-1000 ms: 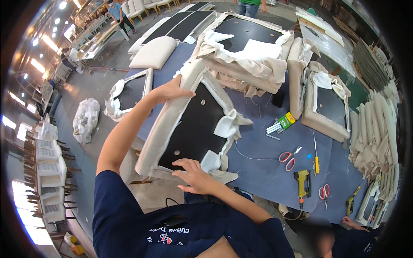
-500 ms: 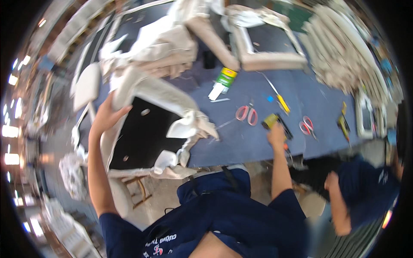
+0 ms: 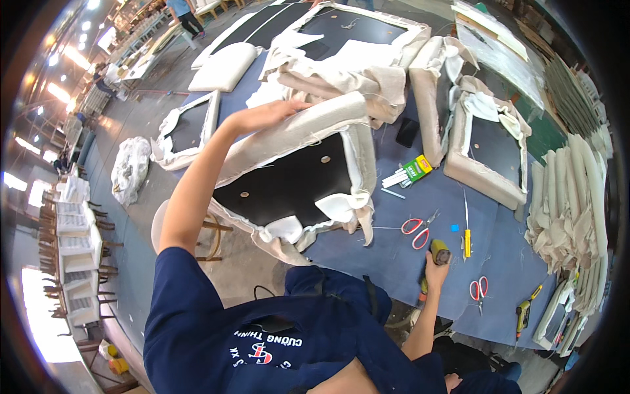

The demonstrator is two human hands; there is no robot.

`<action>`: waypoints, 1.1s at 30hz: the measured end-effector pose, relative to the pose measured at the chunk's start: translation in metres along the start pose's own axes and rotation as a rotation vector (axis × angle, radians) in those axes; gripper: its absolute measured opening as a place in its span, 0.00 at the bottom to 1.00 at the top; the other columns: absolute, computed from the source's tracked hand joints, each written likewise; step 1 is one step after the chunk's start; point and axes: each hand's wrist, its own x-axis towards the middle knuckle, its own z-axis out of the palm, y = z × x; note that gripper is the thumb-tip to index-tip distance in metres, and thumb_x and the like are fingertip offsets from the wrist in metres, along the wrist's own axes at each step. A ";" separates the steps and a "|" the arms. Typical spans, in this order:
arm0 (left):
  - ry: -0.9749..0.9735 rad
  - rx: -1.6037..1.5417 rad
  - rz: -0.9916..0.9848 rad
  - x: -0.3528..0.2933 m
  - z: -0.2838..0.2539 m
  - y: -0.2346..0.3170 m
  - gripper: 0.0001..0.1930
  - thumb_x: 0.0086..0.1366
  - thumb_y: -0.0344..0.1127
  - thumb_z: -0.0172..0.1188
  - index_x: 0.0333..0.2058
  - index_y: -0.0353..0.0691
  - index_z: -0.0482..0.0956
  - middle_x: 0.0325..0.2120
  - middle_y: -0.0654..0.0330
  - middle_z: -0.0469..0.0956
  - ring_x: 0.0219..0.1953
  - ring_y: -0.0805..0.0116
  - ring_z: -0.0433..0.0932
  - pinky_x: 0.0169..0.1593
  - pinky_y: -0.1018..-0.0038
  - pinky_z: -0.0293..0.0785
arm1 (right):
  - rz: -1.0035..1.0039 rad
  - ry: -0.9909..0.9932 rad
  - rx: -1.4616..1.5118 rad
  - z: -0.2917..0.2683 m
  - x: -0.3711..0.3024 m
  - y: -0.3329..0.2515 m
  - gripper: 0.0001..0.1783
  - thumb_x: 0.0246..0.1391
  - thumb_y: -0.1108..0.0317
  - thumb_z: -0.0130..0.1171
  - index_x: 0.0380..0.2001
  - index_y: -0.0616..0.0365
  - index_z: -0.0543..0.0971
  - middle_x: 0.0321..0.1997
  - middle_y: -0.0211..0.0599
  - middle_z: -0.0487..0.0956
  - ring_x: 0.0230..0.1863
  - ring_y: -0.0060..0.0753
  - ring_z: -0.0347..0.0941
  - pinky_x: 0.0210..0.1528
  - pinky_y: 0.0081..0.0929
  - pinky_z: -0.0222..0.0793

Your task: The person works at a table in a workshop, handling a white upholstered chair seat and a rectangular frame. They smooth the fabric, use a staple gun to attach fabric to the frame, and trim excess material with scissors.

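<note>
A padded panel [image 3: 289,190] with a black underside, beige fabric edges and loose white lining lies at the table's front left. Stretched along its upper beige edge is my left hand [image 3: 269,118], fingers extended and lying on the fabric; its fingertips are partly hard to make out. My right hand [image 3: 436,270] is wrapped round a yellow-green and black staple gun [image 3: 440,251], held over the table's front edge to the right of the panel. Red-handled scissors [image 3: 416,231] lie between the panel and the staple gun.
Other padded frames [image 3: 489,148] and draped fabric [image 3: 348,72] stand at the back. Around the right hand lie a yellow-handled screwdriver [image 3: 467,243], second scissors [image 3: 479,289] and another yellow-black tool [image 3: 523,314]. A green-yellow box [image 3: 417,169] of white sticks and a phone [image 3: 407,132] lie beyond.
My view has swung, shifting the whole scene. My left hand's thumb, spread over the panel's edge before, no longer shows that way. The staple gun has been raised and turned in my right hand.
</note>
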 end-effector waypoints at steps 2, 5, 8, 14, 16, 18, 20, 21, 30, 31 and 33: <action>-0.100 -0.274 -0.295 -0.002 -0.008 -0.017 0.42 0.78 0.72 0.35 0.74 0.44 0.66 0.67 0.48 0.72 0.68 0.59 0.72 0.68 0.66 0.67 | 0.206 -0.201 0.305 0.016 -0.016 -0.046 0.24 0.54 0.70 0.74 0.53 0.62 0.77 0.42 0.49 0.85 0.44 0.46 0.84 0.47 0.41 0.77; -0.091 -0.207 -0.456 -0.006 -0.003 -0.043 0.40 0.78 0.71 0.38 0.71 0.46 0.71 0.66 0.52 0.74 0.64 0.63 0.76 0.66 0.69 0.70 | -0.347 -0.308 0.405 0.046 -0.059 -0.158 0.27 0.52 0.74 0.75 0.56 0.64 0.81 0.45 0.44 0.83 0.44 0.38 0.81 0.48 0.35 0.76; -0.156 -0.221 -0.464 0.008 0.002 -0.026 0.39 0.78 0.69 0.41 0.71 0.43 0.70 0.63 0.53 0.78 0.60 0.65 0.78 0.64 0.70 0.73 | -0.842 -0.362 0.152 0.067 -0.077 -0.240 0.38 0.46 0.77 0.76 0.64 0.59 0.78 0.47 0.46 0.80 0.48 0.44 0.79 0.50 0.36 0.75; -0.141 -0.205 -0.408 0.005 -0.001 -0.010 0.39 0.77 0.70 0.43 0.69 0.43 0.73 0.63 0.52 0.77 0.59 0.64 0.79 0.63 0.70 0.73 | -0.990 -0.313 0.467 0.142 -0.110 -0.319 0.33 0.50 0.80 0.69 0.62 0.64 0.77 0.43 0.47 0.83 0.41 0.45 0.83 0.49 0.33 0.76; -0.135 -0.191 -0.456 0.001 -0.001 -0.014 0.40 0.77 0.70 0.42 0.70 0.43 0.73 0.64 0.52 0.77 0.59 0.64 0.79 0.63 0.70 0.72 | -0.910 -0.367 0.493 0.160 -0.117 -0.321 0.40 0.44 0.83 0.68 0.66 0.60 0.75 0.44 0.47 0.80 0.42 0.49 0.80 0.48 0.35 0.75; -0.089 -0.105 -0.344 -0.004 0.000 -0.017 0.40 0.78 0.69 0.40 0.70 0.40 0.71 0.65 0.48 0.75 0.63 0.59 0.76 0.67 0.68 0.68 | -0.945 -0.318 0.476 0.173 -0.119 -0.322 0.40 0.44 0.82 0.68 0.65 0.60 0.76 0.44 0.48 0.80 0.42 0.49 0.80 0.48 0.36 0.75; 0.009 0.075 -0.217 -0.004 0.004 -0.016 0.40 0.79 0.68 0.39 0.71 0.37 0.70 0.65 0.46 0.75 0.65 0.55 0.74 0.70 0.66 0.65 | -0.956 -0.287 0.474 0.181 -0.115 -0.322 0.39 0.45 0.82 0.68 0.65 0.60 0.76 0.44 0.48 0.80 0.42 0.50 0.80 0.48 0.36 0.75; -0.003 0.134 -0.239 -0.007 0.001 -0.020 0.39 0.80 0.65 0.37 0.71 0.36 0.69 0.67 0.43 0.72 0.67 0.50 0.71 0.72 0.63 0.61 | -0.951 -0.296 0.492 0.185 -0.117 -0.323 0.39 0.45 0.82 0.68 0.65 0.61 0.76 0.44 0.48 0.80 0.42 0.50 0.80 0.48 0.36 0.75; 0.095 0.441 0.073 -0.021 0.015 -0.016 0.32 0.83 0.54 0.39 0.78 0.49 0.52 0.63 0.38 0.73 0.60 0.37 0.77 0.64 0.51 0.73 | -0.943 -0.287 0.525 0.202 -0.106 -0.324 0.37 0.45 0.82 0.68 0.63 0.64 0.76 0.49 0.52 0.81 0.47 0.53 0.81 0.52 0.37 0.76; 0.096 0.467 0.087 -0.020 0.015 -0.014 0.31 0.82 0.54 0.40 0.78 0.54 0.51 0.60 0.39 0.74 0.58 0.39 0.78 0.61 0.51 0.75 | -0.950 -0.284 0.531 0.203 -0.103 -0.324 0.37 0.45 0.82 0.68 0.63 0.64 0.76 0.50 0.53 0.82 0.48 0.53 0.82 0.53 0.37 0.76; 0.097 0.516 0.114 -0.020 0.017 -0.012 0.31 0.82 0.53 0.43 0.79 0.64 0.49 0.55 0.42 0.76 0.53 0.41 0.81 0.56 0.51 0.79 | -0.931 -0.303 0.526 0.204 -0.101 -0.323 0.37 0.45 0.82 0.68 0.63 0.65 0.76 0.51 0.53 0.82 0.48 0.53 0.82 0.54 0.37 0.76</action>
